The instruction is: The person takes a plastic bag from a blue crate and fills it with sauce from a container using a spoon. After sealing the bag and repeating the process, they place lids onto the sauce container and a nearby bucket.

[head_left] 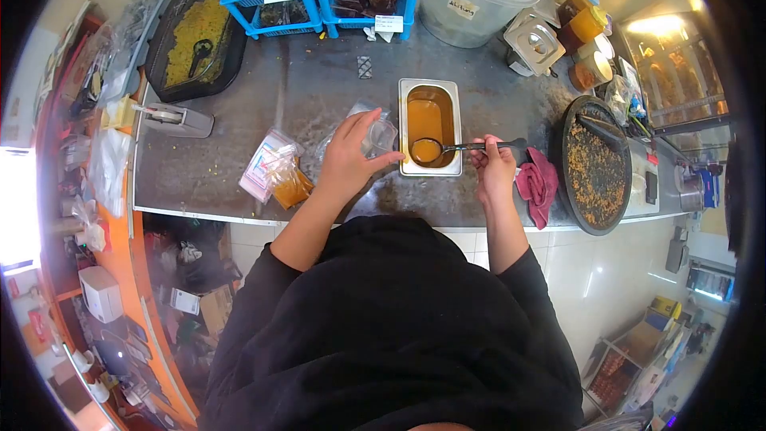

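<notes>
My right hand (492, 161) grips the handle of a black ladle (463, 146). The ladle's bowl, full of orange-brown sauce (431, 116), is over the near part of a steel food pan (405, 164) that contains more of it. Left of the pan, my left hand (351, 152) curves around a clear plastic bag (381, 137) with its rounded mouth open, thumb toward the pan. Part of the bag is hidden behind the fingers. Beside my left forearm lie a filled bag of orange sauce (291, 186) and a pack of pinkish plastic bags (263, 168).
A maroon cloth (538, 187) and a round black tray (570, 179) of brown crumbs are at the right. A tape dispenser (185, 121) and a dark tray (159, 72) of yellow food stand left. Blue racks (319, 29) and a big plastic tub (479, 20) line the back.
</notes>
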A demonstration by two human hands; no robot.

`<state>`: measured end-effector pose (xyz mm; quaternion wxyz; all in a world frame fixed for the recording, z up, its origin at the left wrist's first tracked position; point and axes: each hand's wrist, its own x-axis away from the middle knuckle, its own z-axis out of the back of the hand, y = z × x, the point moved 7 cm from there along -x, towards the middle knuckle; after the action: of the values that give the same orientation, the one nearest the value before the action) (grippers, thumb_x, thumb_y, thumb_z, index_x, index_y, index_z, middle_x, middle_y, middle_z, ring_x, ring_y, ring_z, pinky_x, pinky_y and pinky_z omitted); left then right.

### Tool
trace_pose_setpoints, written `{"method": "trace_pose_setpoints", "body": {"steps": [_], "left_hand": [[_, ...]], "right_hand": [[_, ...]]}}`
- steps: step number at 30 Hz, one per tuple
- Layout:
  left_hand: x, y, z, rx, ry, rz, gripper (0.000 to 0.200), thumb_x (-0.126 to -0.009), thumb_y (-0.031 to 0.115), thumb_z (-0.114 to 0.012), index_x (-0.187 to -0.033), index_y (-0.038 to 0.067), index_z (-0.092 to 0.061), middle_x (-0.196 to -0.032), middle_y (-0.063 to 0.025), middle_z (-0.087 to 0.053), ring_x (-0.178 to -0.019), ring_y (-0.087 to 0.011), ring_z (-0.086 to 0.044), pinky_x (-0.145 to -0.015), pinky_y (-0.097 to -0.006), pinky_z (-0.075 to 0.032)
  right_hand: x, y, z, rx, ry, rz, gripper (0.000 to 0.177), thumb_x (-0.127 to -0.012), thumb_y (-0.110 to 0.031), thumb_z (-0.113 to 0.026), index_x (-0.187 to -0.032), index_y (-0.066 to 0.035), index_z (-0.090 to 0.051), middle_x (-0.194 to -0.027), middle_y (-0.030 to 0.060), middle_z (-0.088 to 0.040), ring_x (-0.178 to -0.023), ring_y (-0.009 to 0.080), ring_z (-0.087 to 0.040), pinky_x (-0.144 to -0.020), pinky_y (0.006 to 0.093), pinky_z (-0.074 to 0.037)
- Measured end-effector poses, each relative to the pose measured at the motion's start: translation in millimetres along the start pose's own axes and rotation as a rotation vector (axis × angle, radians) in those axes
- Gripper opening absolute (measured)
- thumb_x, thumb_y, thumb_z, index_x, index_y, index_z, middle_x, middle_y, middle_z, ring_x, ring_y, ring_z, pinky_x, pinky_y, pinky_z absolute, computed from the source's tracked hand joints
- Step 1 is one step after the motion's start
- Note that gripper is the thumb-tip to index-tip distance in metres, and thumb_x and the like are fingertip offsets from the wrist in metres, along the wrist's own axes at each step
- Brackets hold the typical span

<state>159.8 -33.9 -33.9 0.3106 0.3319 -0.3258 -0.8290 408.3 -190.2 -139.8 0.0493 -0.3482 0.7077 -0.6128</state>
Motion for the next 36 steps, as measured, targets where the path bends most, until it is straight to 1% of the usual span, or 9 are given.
{"method": "trace_pose_setpoints", "body": {"steps": [5, 12, 19, 25, 29, 30, 33, 34, 36], "left_hand": [[-3.9, 7.5, -4.9, -0.034, 0.013, -0.044, 0.073, -0.066, 0.036, -0.086, -0.125, 0.003, -0.058, -0.119, -0.0159, -0.061, -0.108, -0.0329, -0.060, -0.091, -0.0396, -0.049], [-20.3, 42.4, -10.6, -0.089, 0.082, -0.217, 0.071, -0.066, 0.038, -0.086, -0.121, 0.001, -0.059, -0.111, -0.0175, -0.063, -0.099, -0.0340, -0.062, -0.085, -0.0396, -0.052], [-32.7, 70.6, -11.2, -0.009, 0.109, -0.244, 0.065, -0.065, 0.031, -0.087, -0.114, -0.003, -0.061, -0.106, -0.0162, -0.065, -0.095, -0.0308, -0.065, -0.082, -0.0377, -0.054], [-33.6, 69.6, -11.3, 0.021, 0.107, -0.179, 0.060, -0.066, 0.031, -0.087, -0.108, -0.005, -0.063, -0.104, -0.0159, -0.064, -0.091, -0.0306, -0.065, -0.078, -0.0367, -0.054], [-34.0, 67.2, -12.6, 0.052, 0.061, -0.116, 0.059, -0.066, 0.030, -0.087, -0.107, -0.006, -0.063, -0.103, -0.0158, -0.064, -0.090, -0.0305, -0.065, -0.077, -0.0362, -0.054], [-33.5, 65.6, -13.3, 0.053, 0.062, -0.123, 0.059, -0.067, 0.029, -0.087, -0.107, -0.005, -0.063, -0.103, -0.0157, -0.065, -0.091, -0.0303, -0.065, -0.077, -0.0363, -0.054], [-32.8, 68.2, -11.6, 0.055, 0.092, -0.146, 0.060, -0.067, 0.029, -0.087, -0.110, -0.005, -0.063, -0.103, -0.0151, -0.065, -0.091, -0.0297, -0.065, -0.078, -0.0363, -0.054], [-32.8, 69.8, -10.2, 0.054, 0.107, -0.155, 0.060, -0.068, 0.029, -0.087, -0.112, -0.004, -0.063, -0.104, -0.0148, -0.065, -0.091, -0.0295, -0.065, -0.079, -0.0362, -0.054], [-33.2, 68.2, -10.4, 0.085, 0.097, -0.139, 0.063, -0.068, 0.028, -0.086, -0.117, -0.002, -0.061, -0.104, -0.0147, -0.065, -0.092, -0.0284, -0.065, -0.080, -0.0363, -0.054]], "right_hand": [[7.9, -16.3, 1.8, -0.156, 0.039, -0.017, 0.012, -0.100, -0.019, -0.055, -0.106, -0.009, -0.058, -0.096, 0.0064, -0.067, -0.075, 0.0139, -0.063, -0.069, 0.0282, -0.051], [34.0, -93.9, -26.7, -0.301, -0.029, 0.237, 0.016, -0.097, -0.018, -0.060, -0.109, -0.007, -0.057, -0.097, 0.0088, -0.066, -0.078, 0.0166, -0.062, -0.076, 0.0309, -0.051], [68.6, -144.1, -53.6, -0.200, -0.151, 0.690, 0.019, -0.099, -0.016, -0.055, -0.113, -0.003, -0.053, -0.098, 0.0125, -0.065, -0.085, 0.0180, -0.063, -0.079, 0.0327, -0.053], [99.7, -158.8, -63.5, 0.017, -0.246, 1.117, 0.012, -0.099, -0.012, -0.052, -0.104, -0.001, -0.050, -0.094, 0.0157, -0.064, -0.086, 0.0228, -0.064, -0.080, 0.0360, -0.052], [122.5, -163.8, -75.9, 0.059, -0.435, 1.317, 0.013, -0.099, -0.012, -0.053, -0.102, -0.002, -0.047, -0.092, 0.0164, -0.062, -0.088, 0.0266, -0.062, -0.083, 0.0391, -0.051], [119.4, -161.9, -73.9, 0.060, -0.409, 1.309, 0.014, -0.100, -0.014, -0.053, -0.105, -0.002, -0.048, -0.094, 0.0162, -0.062, -0.088, 0.0249, -0.062, -0.083, 0.0382, -0.052], [84.5, -144.5, -56.1, -0.094, -0.172, 0.859, 0.016, -0.100, -0.015, -0.053, -0.108, -0.002, -0.050, -0.097, 0.0151, -0.065, -0.087, 0.0215, -0.063, -0.081, 0.0339, -0.051], [77.0, -139.5, -57.7, -0.213, -0.182, 0.707, 0.019, -0.101, -0.016, -0.052, -0.113, -0.003, -0.050, -0.101, 0.0141, -0.064, -0.090, 0.0191, -0.063, -0.084, 0.0338, -0.052], [68.9, -131.4, -51.3, -0.288, -0.132, 0.584, 0.018, -0.101, -0.015, -0.051, -0.114, -0.003, -0.050, -0.101, 0.0139, -0.064, -0.092, 0.0196, -0.063, -0.085, 0.0350, -0.052]]}}
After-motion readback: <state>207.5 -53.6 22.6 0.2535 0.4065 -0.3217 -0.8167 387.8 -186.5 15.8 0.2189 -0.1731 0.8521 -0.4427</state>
